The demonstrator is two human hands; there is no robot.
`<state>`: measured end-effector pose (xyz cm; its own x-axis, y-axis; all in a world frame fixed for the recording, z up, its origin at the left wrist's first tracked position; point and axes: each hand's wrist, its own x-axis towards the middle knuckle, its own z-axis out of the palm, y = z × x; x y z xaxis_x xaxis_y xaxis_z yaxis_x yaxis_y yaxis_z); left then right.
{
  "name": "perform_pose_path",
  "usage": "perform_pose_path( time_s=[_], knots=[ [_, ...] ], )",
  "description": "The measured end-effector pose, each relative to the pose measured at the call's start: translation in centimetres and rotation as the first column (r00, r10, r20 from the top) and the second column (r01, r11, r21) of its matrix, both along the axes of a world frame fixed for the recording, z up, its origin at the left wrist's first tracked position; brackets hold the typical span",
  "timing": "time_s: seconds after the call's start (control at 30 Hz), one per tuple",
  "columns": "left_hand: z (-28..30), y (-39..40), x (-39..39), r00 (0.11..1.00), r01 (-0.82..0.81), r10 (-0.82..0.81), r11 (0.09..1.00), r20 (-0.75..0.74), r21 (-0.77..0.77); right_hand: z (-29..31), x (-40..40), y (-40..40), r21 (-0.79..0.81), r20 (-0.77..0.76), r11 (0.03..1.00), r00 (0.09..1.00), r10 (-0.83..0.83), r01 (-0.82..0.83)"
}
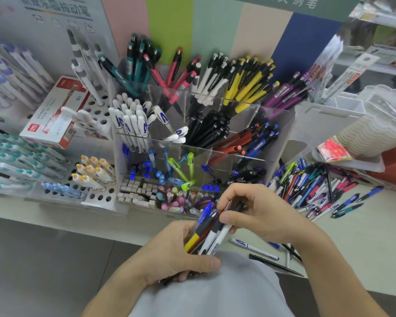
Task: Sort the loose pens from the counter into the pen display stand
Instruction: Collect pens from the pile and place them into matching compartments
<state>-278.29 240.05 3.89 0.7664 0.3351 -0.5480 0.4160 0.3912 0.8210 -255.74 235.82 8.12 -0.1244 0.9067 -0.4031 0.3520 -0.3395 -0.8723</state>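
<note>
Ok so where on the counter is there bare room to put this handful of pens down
Bare beige counter lies right of the right hand, in front of the mixed pile of loose pens. A narrower bare strip runs along the counter edge below the white perforated rack. Near the right wrist, the white pen marked A and thin black pens crowd it.

Two hands (215,227), one red box (55,113)

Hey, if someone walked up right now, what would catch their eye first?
Probably the clear pen display stand at centre, its compartments packed by colour. In front of it, the left hand grips a mixed bundle of pens while the right hand pinches into it. A loose pen pile sprawls on the counter at right.
</note>
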Motion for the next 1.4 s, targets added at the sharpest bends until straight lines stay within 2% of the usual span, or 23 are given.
perform_pose_path(
  time_s=[0.1, 0.17, 0.2, 0.27, 0.37, 0.43, 0.53, 0.67, 0.77, 0.87, 0.93, 1.0, 1.07, 1.1, 1.2, 1.23, 1.33, 1.4],
  knots=[
    [0.2, -0.2, 0.2, 1.000, -0.026, 0.026, 0.999, 0.005, 0.022, 0.4, 0.2, -0.1, 0.022, 0.176, 0.996, 0.981, 0.084, -0.090],
    [0.4, -0.2, 0.2, 0.999, -0.043, 0.043, 0.999, 0.006, 0.010, 0.6, 0.3, -0.3, 0.127, 0.336, 0.979, 0.936, 0.108, -0.159],
    [0.4, -0.2, 0.2, 0.998, -0.065, 0.065, 0.998, 0.016, -0.005, 0.8, 0.1, -0.4, 0.249, 0.452, 0.942, 0.887, 0.092, -0.225],
    [0.4, 0.0, 0.2, 0.991, -0.124, 0.126, 0.991, 0.035, -0.051, 1.0, -0.1, -0.7, 0.456, 0.607, 0.802, 0.794, 0.036, -0.385],
    [1.2, 0.8, 0.4, 0.974, -0.200, 0.209, 0.974, 0.082, -0.111, 0.9, -0.8, -0.6, 0.551, 0.725, 0.612, 0.689, -0.014, -0.567],
    [2.2, 1.4, 0.6, 0.965, -0.213, 0.230, 0.968, 0.125, -0.136, 0.5, -1.0, 0.1, 0.599, 0.730, 0.523, 0.682, -0.046, -0.606],
    [3.5, 2.0, 1.0, 0.958, -0.222, 0.242, 0.965, 0.151, -0.138, 0.1, -0.3, 1.3, 0.673, 0.676, 0.452, 0.735, -0.053, -0.586],
    [4.4, 2.3, 1.3, 0.934, -0.264, 0.286, 0.957, 0.217, -0.122, 0.0, 0.5, 2.4, 0.716, 0.656, 0.385, 0.751, -0.083, -0.583],
    [5.1, 2.4, 1.3, 0.883, -0.336, 0.360, 0.933, 0.300, -0.130, 0.5, 0.9, 3.2, 0.796, 0.570, 0.357, 0.804, -0.172, -0.488],
    [6.2, 2.6, 1.7, 0.813, -0.435, 0.475, 0.880, 0.337, -0.190, 1.6, 1.2, 3.9, 0.902, 0.379, 0.342, 0.866, -0.326, -0.265],
    [6.6, 3.1, 1.9, 0.779, -0.505, 0.526, 0.849, 0.340, -0.157, 2.7, 0.8, 4.6, 0.940, 0.154, 0.342, 0.895, -0.420, -0.001],
    [7.0, 3.7, 1.8, 0.760, -0.559, 0.554, 0.824, 0.340, -0.094, 3.8, 0.3, 5.9, 0.902, -0.085, 0.338, 0.877, -0.473, 0.269],
    [7.3, 4.2, 1.7, 0.751, -0.583, 0.565, 0.811, 0.342, -0.060, 4.9, 0.1, 7.9, 0.850, -0.222, 0.325, 0.842, -0.492, 0.415],
    [7.3, 4.4, 1.6, 0.748, -0.591, 0.571, 0.805, 0.338, -0.052, 5.3, 0.0, 9.0, 0.842, -0.227, 0.320, 0.823, -0.521, 0.435],
    [7.4, 4.7, 1.6, 0.744, -0.605, 0.584, 0.795, 0.325, -0.045, 6.3, -0.8, 11.9, 0.854, -0.115, 0.344, 0.787, -0.606, 0.390],
    [7.5, 4.7, 1.7, 0.743, -0.609, 0.588, 0.792, 0.321, -0.040, 6.5, -1.0, 12.6, 0.841, -0.047, 0.402, 0.788, -0.614, 0.363],
    [7.4, 4.9, 1.6, 0.742, -0.614, 0.590, 0.789, 0.319, -0.028, 7.1, -1.3, 14.3, 0.721, 0.269, 0.662, 0.798, -0.540, 0.205],
    [7.3, 5.0, 1.6, 0.741, -0.620, 0.597, 0.784, 0.308, -0.030, 7.4, -1.5, 14.7, 0.706, 0.311, 0.682, 0.781, -0.542, 0.193]
  ],
)
